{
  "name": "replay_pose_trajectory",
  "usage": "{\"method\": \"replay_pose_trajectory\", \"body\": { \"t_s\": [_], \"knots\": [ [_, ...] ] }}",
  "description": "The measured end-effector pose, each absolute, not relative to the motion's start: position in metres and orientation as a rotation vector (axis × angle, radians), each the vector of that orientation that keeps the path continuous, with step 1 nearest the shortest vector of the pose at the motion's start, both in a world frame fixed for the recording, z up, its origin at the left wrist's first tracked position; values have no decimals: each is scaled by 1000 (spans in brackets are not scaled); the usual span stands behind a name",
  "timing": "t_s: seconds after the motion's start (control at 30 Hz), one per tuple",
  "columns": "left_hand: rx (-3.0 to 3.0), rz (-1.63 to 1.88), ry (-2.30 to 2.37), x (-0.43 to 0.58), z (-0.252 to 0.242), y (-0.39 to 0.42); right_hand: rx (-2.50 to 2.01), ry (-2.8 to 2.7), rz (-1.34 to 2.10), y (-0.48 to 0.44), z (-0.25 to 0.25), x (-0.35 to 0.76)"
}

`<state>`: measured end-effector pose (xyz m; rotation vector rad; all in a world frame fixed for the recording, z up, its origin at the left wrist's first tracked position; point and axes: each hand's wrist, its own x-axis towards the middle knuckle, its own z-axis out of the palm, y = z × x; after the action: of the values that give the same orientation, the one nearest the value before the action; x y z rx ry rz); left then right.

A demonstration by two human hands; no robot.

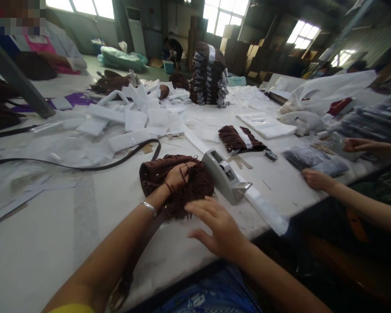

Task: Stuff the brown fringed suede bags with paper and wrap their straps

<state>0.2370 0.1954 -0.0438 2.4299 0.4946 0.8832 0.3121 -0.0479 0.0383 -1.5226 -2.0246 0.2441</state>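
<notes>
A brown bag point(154, 171) lies just left of the dispenser point(226, 178), a person's left hand point(178, 176) over it with fingers sunk among the fringe point(200, 184), their grip too hidden to tell, while the right hand point(220, 226), on the dispenser's near side, is spread wide, fingertips beside the fringe.

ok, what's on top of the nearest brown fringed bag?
The left hand, with thin brown cords across it. The patch of brown fringed bag directly beneath that hand is covered, so not visible.
</notes>
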Motion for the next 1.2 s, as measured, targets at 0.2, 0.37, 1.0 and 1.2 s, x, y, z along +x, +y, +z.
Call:
{"method": "replay_pose_trajectory", "body": {
  "t_s": [0.2,0.37,1.0,1.2],
  "knots": [
    [2465,893,505,236,-42,189,-1604,-2292,159,10,8,331],
    [2474,892,461,234,-39,183,-1659,-2034,488,-28,6,325],
    [2496,850,483,235,-39,184,-1515,-2303,168,9,8,328],
    [2491,830,459,233,-38,178,-1539,-2123,545,-67,8,304]
  ]
}}
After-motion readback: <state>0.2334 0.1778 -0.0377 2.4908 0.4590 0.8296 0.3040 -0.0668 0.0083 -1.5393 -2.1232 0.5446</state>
